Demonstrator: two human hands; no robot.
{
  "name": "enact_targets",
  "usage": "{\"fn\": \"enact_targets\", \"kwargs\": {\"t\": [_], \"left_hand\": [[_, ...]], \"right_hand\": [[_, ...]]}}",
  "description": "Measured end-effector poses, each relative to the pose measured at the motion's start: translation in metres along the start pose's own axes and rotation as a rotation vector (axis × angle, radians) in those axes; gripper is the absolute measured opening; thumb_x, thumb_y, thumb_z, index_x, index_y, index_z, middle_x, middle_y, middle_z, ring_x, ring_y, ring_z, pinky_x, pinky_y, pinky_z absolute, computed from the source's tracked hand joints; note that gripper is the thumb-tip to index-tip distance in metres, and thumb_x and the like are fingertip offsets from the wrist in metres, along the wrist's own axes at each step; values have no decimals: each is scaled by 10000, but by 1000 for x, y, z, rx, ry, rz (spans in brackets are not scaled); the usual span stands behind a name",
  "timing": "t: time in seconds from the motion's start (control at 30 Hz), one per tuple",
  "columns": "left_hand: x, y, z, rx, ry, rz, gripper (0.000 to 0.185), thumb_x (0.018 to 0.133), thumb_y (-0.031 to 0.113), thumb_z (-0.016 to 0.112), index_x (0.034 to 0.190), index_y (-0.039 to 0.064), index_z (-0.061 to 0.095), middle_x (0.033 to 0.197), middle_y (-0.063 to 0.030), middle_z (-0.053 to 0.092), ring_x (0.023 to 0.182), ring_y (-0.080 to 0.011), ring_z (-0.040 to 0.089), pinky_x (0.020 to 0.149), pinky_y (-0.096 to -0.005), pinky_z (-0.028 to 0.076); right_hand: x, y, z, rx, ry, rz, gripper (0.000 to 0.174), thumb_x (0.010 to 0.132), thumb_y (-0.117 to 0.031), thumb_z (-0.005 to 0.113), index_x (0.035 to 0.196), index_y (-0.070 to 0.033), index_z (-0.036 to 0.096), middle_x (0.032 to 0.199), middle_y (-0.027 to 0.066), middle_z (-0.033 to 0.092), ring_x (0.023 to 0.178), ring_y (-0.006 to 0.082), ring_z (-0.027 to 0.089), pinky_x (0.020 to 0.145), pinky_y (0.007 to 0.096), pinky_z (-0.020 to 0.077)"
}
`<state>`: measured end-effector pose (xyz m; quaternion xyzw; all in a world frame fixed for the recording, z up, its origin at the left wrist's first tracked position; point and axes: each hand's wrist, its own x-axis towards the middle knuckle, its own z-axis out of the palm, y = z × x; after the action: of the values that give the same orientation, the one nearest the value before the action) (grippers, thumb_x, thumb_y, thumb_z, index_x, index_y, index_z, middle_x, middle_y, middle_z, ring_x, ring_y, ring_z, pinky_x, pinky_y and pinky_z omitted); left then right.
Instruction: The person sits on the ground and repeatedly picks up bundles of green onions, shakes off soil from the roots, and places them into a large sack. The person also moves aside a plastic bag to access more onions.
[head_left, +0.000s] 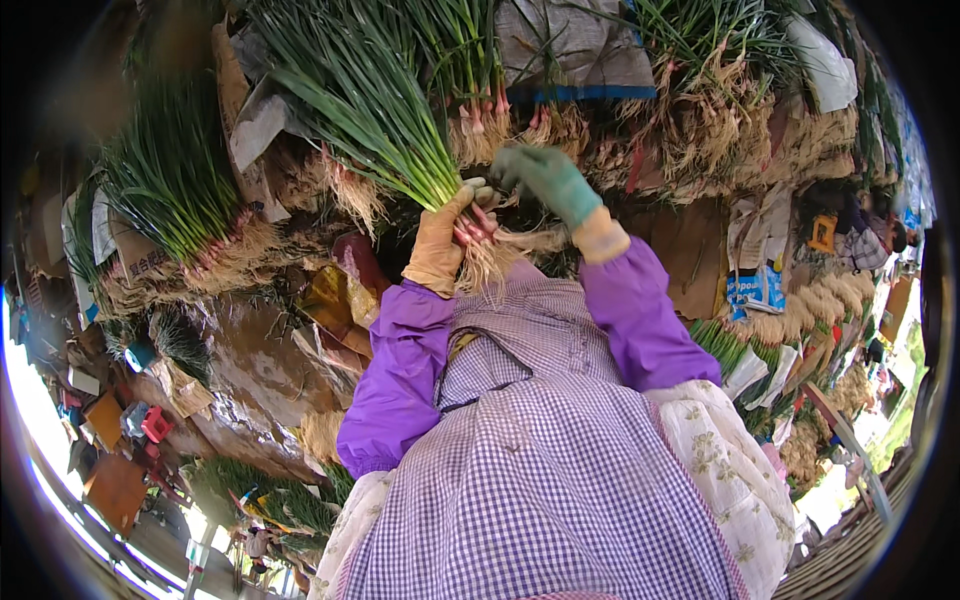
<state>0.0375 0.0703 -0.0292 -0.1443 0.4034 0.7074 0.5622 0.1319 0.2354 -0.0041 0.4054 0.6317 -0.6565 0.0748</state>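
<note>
In an orange work glove, my left hand (444, 236) grips a bunch of young garlic plants (420, 142) just above their pink bulbs. The long green leaves point up and to the left, and the pale roots hang over my lap. My right hand (551, 184), in a green-coated glove with a pale cuff, is raised to the right of the bunch and slightly blurred. Its fingers are bent beside the bulbs; whether they touch any root or stem I cannot tell.
Heaped garlic plants with matted roots (712, 127) run along the far side. Another pile (180, 195) lies at left. A grey woven sack (574, 49) covers some leaves. A blue and white packet (755, 291) lies at right. A person (862, 240) is farther right, near a yellow stool (823, 233).
</note>
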Motion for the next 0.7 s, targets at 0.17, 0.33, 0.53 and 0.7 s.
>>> {"fn": "enact_targets", "kwargs": {"t": [0.17, 0.33, 0.53, 0.7], "left_hand": [[0, 3, -7, -147, -226, -93, 274, 930, 178, 588, 1146, 14, 549, 865, -30, 614, 798, -179, 602, 661, -351, 529], [1, -6, -10, -389, -123, 66, 204, 929, 168, 585, 1078, 28, 580, 844, -36, 612, 795, -186, 599, 654, -348, 526], [-11, 4, 22, -75, -158, 14, 285, 933, 212, 582, 1061, -42, 600, 721, -15, 579, 632, -130, 596, 542, -276, 535], [-28, 18, -12, -147, -246, 70, 365, 931, 204, 591, 1188, -46, 522, 766, -13, 574, 675, -137, 584, 545, -275, 532]], "right_hand": [[55, -9, 35, 423, -150, 53, 220, 885, -249, 632, 945, -38, 654, 679, -23, 559, 568, 49, 488, 510, 204, 383], [9, -33, 61, 704, 109, 27, 135, 880, -148, 616, 895, -15, 637, 686, 38, 606, 510, 96, 541, 434, 216, 427], [0, 13, 37, 811, 452, -114, 102, 878, -105, 615, 862, -6, 633, 716, 47, 628, 568, 97, 555, 508, 223, 461], [30, 82, -33, -384, 10, 175, 203, 854, -230, 584, 969, -73, 640, 858, 91, 646, 747, 197, 602, 678, 333, 514]]}}
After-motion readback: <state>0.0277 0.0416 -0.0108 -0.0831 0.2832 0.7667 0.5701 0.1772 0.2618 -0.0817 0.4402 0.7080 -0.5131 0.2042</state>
